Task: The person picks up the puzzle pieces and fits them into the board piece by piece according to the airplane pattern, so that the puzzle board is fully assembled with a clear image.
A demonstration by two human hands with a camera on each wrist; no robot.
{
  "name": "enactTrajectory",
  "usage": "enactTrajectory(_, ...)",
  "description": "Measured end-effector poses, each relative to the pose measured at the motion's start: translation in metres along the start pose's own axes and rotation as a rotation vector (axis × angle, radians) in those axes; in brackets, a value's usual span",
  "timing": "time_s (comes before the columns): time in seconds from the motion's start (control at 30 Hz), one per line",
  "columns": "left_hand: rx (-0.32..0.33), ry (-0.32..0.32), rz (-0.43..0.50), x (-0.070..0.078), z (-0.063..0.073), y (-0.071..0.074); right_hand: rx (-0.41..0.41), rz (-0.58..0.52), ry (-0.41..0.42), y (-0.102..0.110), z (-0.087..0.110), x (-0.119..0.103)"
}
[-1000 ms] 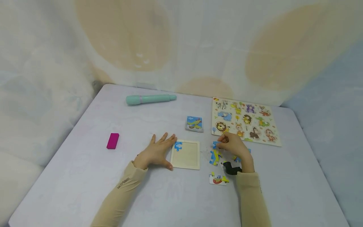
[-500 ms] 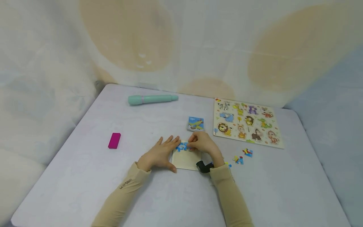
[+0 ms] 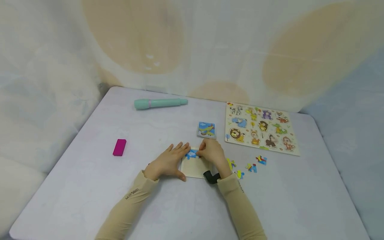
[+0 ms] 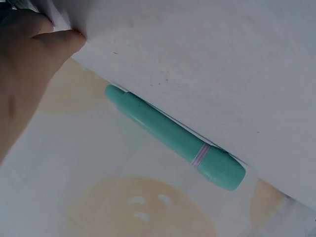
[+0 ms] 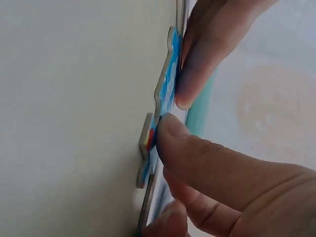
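Head: right hand (image 3: 211,151) is now working over the tray's (image 3: 192,169) far edge, having left the loose pieces (image 3: 251,167); the row is apparently lengthening. Left hand (image 3: 169,162) is spreading wide alongside.
Left wrist: left fingers are showing only partly.
Right wrist: right thumb and fingers are holding the red-marked piece (image 5: 146,148) beside the blue piece (image 5: 169,81).

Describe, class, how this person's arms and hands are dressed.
Both arms wear tan sleeves, the left printed with dark lettering. A black bent piece shows at the right wrist. The fingers are ungloved.

Blue-printed jigsaw pieces (image 3: 191,154) lie along the far edge of a pale square tray (image 3: 193,168).
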State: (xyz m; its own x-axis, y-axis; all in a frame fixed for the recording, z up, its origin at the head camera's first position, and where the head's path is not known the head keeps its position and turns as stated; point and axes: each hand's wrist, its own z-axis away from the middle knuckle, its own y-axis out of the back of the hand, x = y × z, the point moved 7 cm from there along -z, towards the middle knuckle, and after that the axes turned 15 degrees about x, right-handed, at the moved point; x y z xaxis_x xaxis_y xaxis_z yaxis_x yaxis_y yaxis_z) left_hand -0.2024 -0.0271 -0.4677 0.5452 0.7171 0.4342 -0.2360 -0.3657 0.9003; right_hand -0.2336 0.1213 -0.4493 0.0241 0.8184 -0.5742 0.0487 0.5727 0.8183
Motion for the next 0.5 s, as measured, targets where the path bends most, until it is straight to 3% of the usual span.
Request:
enactTrajectory(0.17,-0.01,-0.022,0.03,0.001,0.0,0.002,0.004,-0.054,-0.004,-0.003,-0.003,0.002)
enactTrajectory(0.3,-0.02,-0.028,0.055,0.001,0.0,0.001,-0.055,-0.12,0.01,0.0,-0.005,0.008)
enactTrajectory(0.4,-0.022,-0.026,0.055,0.002,-0.001,-0.001,-0.086,-0.155,-0.006,0.015,-0.005,0.026)
enactTrajectory(0.5,-0.021,-0.018,0.052,0.001,-0.001,-0.001,-0.051,-0.143,-0.034,0.043,-0.004,0.058)
